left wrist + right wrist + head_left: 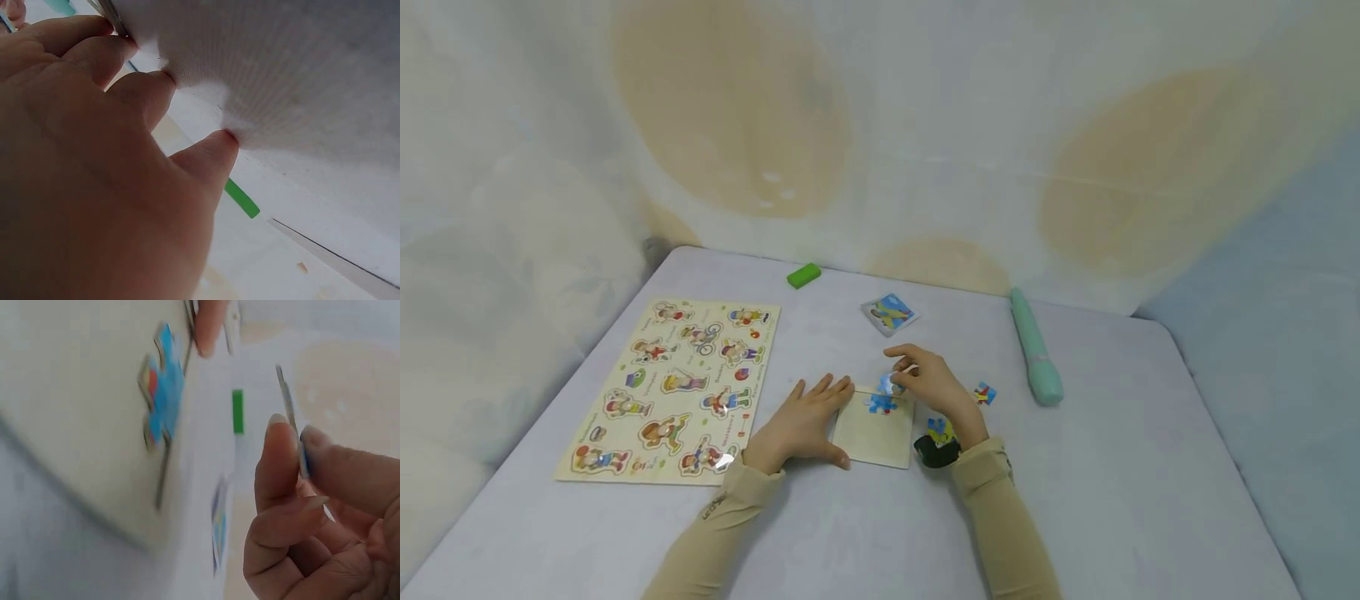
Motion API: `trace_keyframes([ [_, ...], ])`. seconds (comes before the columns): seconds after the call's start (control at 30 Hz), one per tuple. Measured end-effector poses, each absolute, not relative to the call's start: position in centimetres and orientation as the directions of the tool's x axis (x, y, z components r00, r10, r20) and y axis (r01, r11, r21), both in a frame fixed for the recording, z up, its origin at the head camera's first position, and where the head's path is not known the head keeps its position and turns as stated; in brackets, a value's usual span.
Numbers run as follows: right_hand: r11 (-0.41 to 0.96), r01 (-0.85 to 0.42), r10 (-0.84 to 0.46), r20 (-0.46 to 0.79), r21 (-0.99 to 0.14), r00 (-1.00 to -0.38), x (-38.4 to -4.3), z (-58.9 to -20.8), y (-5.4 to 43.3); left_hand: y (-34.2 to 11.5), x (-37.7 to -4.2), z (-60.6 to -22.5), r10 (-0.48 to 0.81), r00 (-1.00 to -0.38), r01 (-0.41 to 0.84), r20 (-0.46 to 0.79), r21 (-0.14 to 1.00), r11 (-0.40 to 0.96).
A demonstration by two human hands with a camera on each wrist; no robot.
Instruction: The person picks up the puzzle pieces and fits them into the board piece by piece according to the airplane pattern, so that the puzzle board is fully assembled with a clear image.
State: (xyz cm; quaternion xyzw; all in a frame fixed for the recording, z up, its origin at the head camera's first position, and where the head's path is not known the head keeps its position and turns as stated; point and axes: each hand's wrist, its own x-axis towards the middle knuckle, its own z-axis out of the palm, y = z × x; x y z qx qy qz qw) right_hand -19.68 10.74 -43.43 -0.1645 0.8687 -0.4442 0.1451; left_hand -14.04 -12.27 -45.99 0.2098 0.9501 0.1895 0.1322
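Observation:
My right hand (pixel 936 383) pinches a thin jigsaw piece (pixel 289 400) between thumb and finger, above the far edge of a pale square wooden board (pixel 872 437). On that board, along its far edge, lies a blue jigsaw piece (pixel 165 394) with a red spot. My left hand (pixel 808 421) is spread at the board's left side; in the left wrist view its fingertips (pixel 230 139) press on the white table, some right at the board's edge. Two more puzzle pieces lie to the right, a small one (pixel 985 393) and a yellow-blue one (pixel 940 429) partly hidden by the right wrist.
A large picture board (pixel 655 400) with cartoon figures lies at the left. Farther back are a green block (pixel 803 276) and a small picture card (pixel 890 313). A folded mint-green umbrella-like object (pixel 1036 350) lies to the right. Cloth walls (pixel 925 167) enclose the table.

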Motion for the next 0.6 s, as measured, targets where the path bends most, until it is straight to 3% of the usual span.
trace_keyframes([
  [0.27,0.549,-0.198,-0.528,-0.153,-0.812,-0.835,-20.0,-44.4,7.1,-12.3,-14.2,-46.0,0.461,-0.870,0.361,-0.176,0.410,0.838],
  [0.6,0.660,-0.261,-0.477,-0.125,-0.704,-0.870,-20.2,-44.4,5.1,-12.4,-14.1,-45.8,0.464,-0.867,0.370,-0.180,0.392,0.842],
])
